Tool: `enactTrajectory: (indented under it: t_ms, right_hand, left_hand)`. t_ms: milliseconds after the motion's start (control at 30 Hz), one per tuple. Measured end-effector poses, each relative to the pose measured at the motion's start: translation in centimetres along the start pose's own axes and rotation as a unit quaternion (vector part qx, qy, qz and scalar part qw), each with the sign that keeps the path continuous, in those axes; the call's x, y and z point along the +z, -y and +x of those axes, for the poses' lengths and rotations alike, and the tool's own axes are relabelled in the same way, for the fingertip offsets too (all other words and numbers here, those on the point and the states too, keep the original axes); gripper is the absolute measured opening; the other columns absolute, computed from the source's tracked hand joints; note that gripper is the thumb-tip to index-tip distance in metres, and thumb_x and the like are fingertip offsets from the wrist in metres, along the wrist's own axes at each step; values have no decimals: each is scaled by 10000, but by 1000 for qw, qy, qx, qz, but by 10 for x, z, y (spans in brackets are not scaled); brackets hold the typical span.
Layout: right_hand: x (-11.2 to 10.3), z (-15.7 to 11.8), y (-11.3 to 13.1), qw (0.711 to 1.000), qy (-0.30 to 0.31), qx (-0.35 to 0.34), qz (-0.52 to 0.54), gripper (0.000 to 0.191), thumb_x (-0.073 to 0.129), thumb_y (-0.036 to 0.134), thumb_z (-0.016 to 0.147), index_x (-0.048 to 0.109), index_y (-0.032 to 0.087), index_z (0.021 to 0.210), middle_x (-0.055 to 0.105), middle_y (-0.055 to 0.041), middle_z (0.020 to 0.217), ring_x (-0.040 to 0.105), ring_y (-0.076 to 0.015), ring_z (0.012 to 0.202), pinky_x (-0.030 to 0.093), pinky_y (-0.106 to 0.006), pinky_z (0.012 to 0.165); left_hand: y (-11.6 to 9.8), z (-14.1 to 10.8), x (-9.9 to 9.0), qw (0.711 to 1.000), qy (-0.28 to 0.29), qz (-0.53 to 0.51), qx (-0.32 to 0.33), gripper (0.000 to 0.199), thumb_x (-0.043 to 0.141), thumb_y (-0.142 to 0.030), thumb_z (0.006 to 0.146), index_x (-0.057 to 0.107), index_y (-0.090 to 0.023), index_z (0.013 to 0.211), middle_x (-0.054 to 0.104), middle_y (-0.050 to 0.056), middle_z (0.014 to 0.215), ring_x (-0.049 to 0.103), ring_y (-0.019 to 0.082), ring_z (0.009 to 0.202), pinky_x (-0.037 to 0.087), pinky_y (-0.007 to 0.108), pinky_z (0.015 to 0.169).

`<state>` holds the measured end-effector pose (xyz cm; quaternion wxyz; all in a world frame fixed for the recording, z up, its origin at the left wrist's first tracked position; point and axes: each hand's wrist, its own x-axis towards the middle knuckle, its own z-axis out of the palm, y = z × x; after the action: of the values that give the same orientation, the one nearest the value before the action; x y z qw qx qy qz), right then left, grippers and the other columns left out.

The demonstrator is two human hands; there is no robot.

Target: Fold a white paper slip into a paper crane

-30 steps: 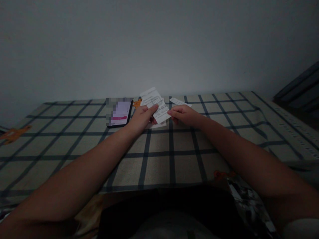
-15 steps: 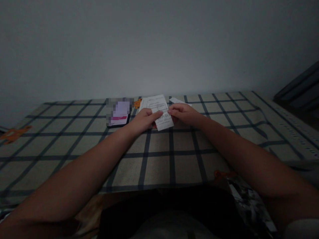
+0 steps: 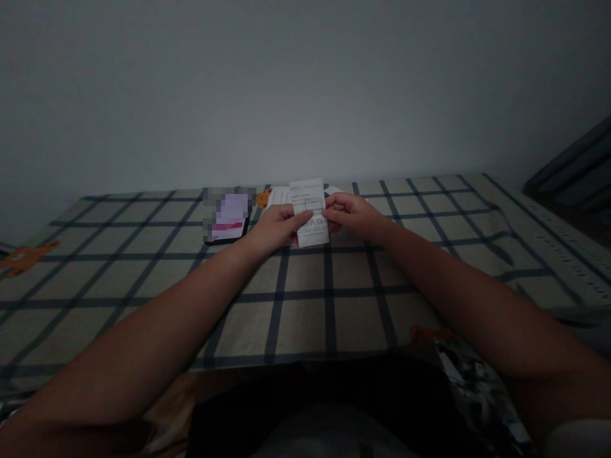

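Observation:
Between my two hands is a narrow white printed slip of paper [image 3: 309,198], held up a little over the table with its dark print facing me. My left hand [image 3: 277,225] pinches its left edge, thumb on the front and fingers behind. The right edge is gripped by my right hand [image 3: 351,213], thumb and fingertips closed on it. Behind the slip lies another white printed paper [image 3: 279,196], partly covered by it and by my left hand. A further white paper [image 3: 333,190] shows just past my right fingers, mostly hidden.
A phone [image 3: 229,219] with a lit, partly blurred screen lies left of my hands. The checked tablecloth [image 3: 305,305] spreads under everything, up to a pale wall [image 3: 305,89]. A shiny patterned item [image 3: 482,394] hangs or lies below the table's front edge at right.
The slip has turned more upright and now stands straighter between my hands. Its top has become distinct from the paper behind it. Both hands keep their grip with small shifts.

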<state>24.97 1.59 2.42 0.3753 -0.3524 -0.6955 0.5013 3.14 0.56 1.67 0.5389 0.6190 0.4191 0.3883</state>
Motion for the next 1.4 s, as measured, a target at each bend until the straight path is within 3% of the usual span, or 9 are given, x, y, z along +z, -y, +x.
enactTrajectory:
  t_ms: [167,367,567,733,833,1033,1167,1267,1400]
  right_hand:
    - [0,0,1,1000,-3,1,-9,134,661,172,885,556,177,803,622,26,674,608,-98,626,524,-226,614]
    - [-1,1,1,1000,-12,1,7,73,663,193,903,593,174,910,632,18,736,614,-108,640,539,-245,632]
    - [-1,2,-2,999,-39,-4,-15,167,663,205,918,536,192,810,608,33,647,624,-110,620,533,-234,612]
    - [-1,4,-5,999,-32,-5,4,102,661,196,916,568,182,876,636,29,673,632,-102,617,536,-226,599]
    - [-3,3,-4,999,-29,-12,8,97,659,237,934,587,173,924,647,25,681,633,-102,617,535,-225,602]
    - [-3,4,-3,999,-44,-10,-7,172,668,233,932,547,177,822,632,21,665,627,-97,606,533,-225,608]
    - [-4,5,-7,998,-47,-41,16,142,645,276,942,570,184,1022,656,29,723,636,-96,606,536,-221,591]
    - [-7,5,-12,995,-47,-83,34,334,658,277,916,536,213,1220,699,22,828,635,-89,607,536,-218,581]
    - [-8,5,-15,995,13,-92,32,454,715,255,833,555,218,1257,714,-17,999,685,-108,714,546,-222,606]
  left_hand:
    - [6,3,-1,1000,0,-13,1,411,823,-523,770,758,-141,907,775,81,857,704,170,701,563,300,644]
    - [10,7,-5,998,-7,42,56,348,803,-507,797,776,-185,924,773,76,807,730,213,760,562,310,652]
    - [14,10,-9,993,0,98,69,350,783,-525,817,779,-190,917,746,56,727,704,200,675,519,291,584]
    - [15,11,-9,991,-16,97,86,332,799,-507,805,772,-199,926,746,51,740,710,205,715,533,298,613]
    - [14,11,-10,992,-11,94,86,317,802,-501,803,771,-203,908,762,60,782,721,215,750,547,309,637]
    - [9,7,-8,994,-3,92,64,313,823,-486,792,767,-185,858,755,63,760,695,191,680,516,288,574]
    - [7,9,-4,998,-13,-1,60,325,859,-448,762,772,-171,909,795,84,867,738,213,783,583,327,712]
    - [5,13,-3,993,-29,-99,55,366,876,-393,744,768,-149,994,810,105,986,757,222,850,593,348,813]
    - [0,15,-4,986,-28,-162,37,389,855,-278,764,738,-142,1109,803,109,1093,761,205,872,590,342,857]
